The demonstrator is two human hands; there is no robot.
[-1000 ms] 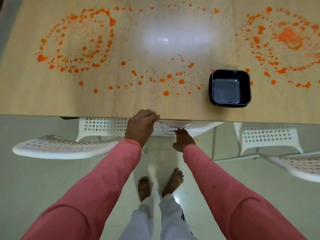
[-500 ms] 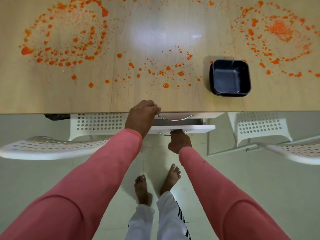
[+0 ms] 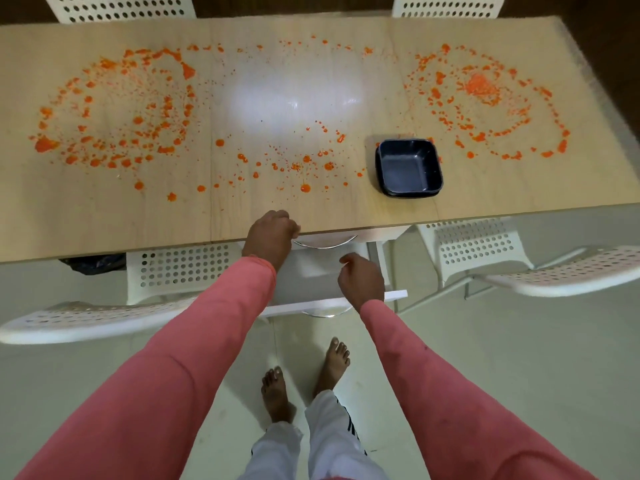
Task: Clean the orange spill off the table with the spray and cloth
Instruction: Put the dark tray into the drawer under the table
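Observation:
Orange spill covers the wooden table in a left ring, a middle scatter and a right ring. No spray or cloth is in view. My left hand grips the table's front edge, fingers curled. A white drawer under the table stands pulled out, its front panel toward me. My right hand hovers over the open drawer with loosely curled fingers, holding nothing. What lies inside the drawer cannot be made out.
A dark square bowl sits on the table right of centre. White perforated chairs stand at the near left and near right. A closed upper drawer's handle shows under the edge. My bare feet are on the tiled floor.
The drawer has slid out farther toward me. My right hand let go of its handle and rose over the open drawer. My left hand stayed on the table edge.

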